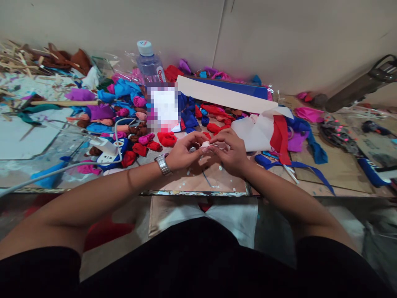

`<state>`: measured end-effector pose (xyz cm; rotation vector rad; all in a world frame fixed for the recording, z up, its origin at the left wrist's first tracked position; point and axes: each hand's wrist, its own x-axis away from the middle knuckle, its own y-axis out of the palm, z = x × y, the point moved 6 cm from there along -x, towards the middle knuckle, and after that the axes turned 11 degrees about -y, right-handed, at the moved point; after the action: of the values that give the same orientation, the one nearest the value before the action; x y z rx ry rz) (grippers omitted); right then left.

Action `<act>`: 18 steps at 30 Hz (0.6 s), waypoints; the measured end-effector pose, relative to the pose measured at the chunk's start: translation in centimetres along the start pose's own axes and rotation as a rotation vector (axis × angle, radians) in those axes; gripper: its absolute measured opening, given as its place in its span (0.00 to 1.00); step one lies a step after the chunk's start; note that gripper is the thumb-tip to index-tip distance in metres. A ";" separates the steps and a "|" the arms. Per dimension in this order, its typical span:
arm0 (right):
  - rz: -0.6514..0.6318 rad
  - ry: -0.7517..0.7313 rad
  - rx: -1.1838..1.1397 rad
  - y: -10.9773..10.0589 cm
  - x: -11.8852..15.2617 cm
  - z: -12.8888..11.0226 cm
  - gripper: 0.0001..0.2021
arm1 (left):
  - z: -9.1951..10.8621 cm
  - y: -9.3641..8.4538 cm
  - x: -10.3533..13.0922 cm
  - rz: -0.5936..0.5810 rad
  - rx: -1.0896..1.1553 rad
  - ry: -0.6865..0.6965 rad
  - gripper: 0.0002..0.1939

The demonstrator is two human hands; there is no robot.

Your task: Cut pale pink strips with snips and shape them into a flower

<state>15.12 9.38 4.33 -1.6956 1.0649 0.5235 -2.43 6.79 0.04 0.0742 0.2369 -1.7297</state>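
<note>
Above the front of the worktable, my left hand [185, 154] and my right hand [231, 150] meet, fingertips pinched around one small whitish-pink piece [206, 144]. It looks like a bit of folded or rolled material, too small to name surely. A metal watch [163, 164] is on my left wrist. Just beyond my fingers lie red cloth-like bundles [167, 139]. Right of my right hand are a translucent white sheet [252, 132] and a red strip [280, 140].
Coloured bundles crowd the table's back around a plastic bottle [150, 64] and a blurred, phone-like bright screen [164, 105]. A white cable [77, 164] crosses at left by a power strip [113, 153]. A long cream strip [226, 95] and a dark bottle [359, 85] are at right.
</note>
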 end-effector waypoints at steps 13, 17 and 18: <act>-0.019 0.014 -0.024 0.1 -0.1 0.0 0.09 | 0.4 -0.2 -0.1 0.052 0.002 0.013 0.19; -0.025 0.020 -0.016 0.2 0.0 0.0 0.09 | 0.3 -0.2 -0.1 0.064 -0.014 0.038 0.19; -0.024 0.022 -0.011 0.2 0.0 0.0 0.09 | 0.3 -0.2 -0.1 0.069 -0.019 0.042 0.19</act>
<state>14.96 9.42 4.22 -1.7255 1.0584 0.4971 -2.60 6.83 0.42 0.1038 0.2784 -1.6578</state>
